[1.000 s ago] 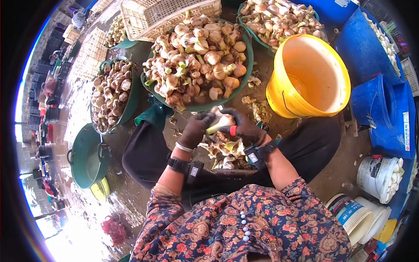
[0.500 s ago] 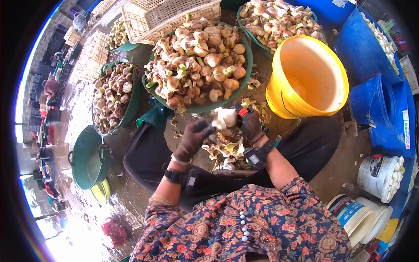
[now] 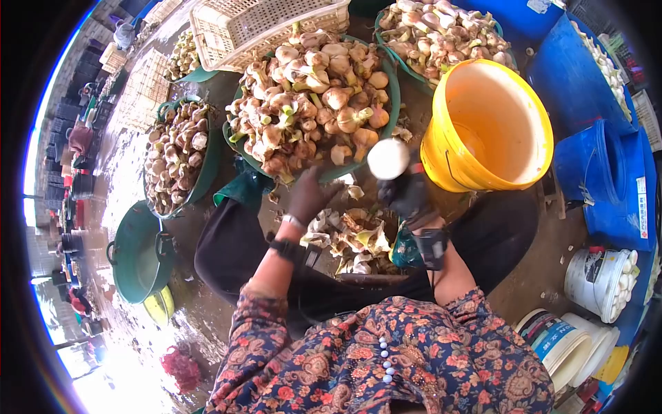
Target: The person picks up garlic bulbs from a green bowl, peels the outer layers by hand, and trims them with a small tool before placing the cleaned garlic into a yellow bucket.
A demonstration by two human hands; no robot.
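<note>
My right hand (image 3: 407, 196), in a dark glove, is closed round a smooth white bulb (image 3: 388, 159) beside the yellow bucket (image 3: 441, 148); something red shows at its fingers. Reaching to the near rim of the large green tub (image 3: 393, 103), my left hand (image 3: 312, 194), also gloved, touches or nearly touches the brownish bulbs (image 3: 317, 114) heaped there. Its fingers are apart, and no bulb shows in them. Loose peelings (image 3: 355, 238) lie between my legs, below both hands.
A tub of bulbs (image 3: 176, 155) and an empty green tub (image 3: 138, 255) are at the left. Behind are a cream crate (image 3: 265, 24) and another full tub (image 3: 441, 34). Blue containers (image 3: 586, 159) and a white bucket (image 3: 600, 283) stand at the right.
My hands have moved apart. The white bulb has gone right and up with my right hand, while my left hand has let go of it and moved toward the large tub.
</note>
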